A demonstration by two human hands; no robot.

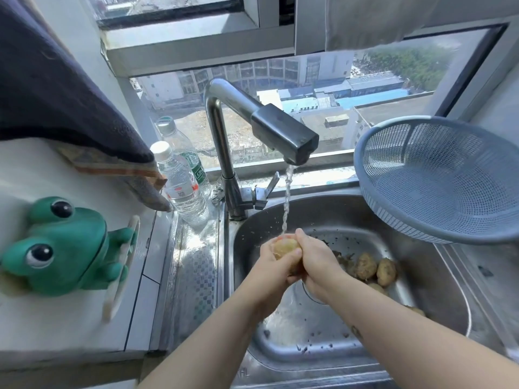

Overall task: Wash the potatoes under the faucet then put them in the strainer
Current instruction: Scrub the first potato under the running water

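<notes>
I see both hands cupped round one smooth, wet, pale-yellow potato [284,246], held directly under the thin stream of water [286,197] from the faucet [224,153], a bent steel pipe with a boxy dark head. My left hand [273,272] grips it from below and my right hand [317,263] from the side, fingers [302,237] curled tight against the skin. Below, the dented steel sink [429,299] is flecked with dirt, and rough brown unwashed potatoes [365,266] lie clustered at its right. The round grey plastic mesh strainer [438,181] rests tilted on the sink's far right edge. On the patterned steel table [193,262] stand two clear bottles [179,181], beside a glossy green frog [64,245] and a hanging dark towel [56,94].
</notes>
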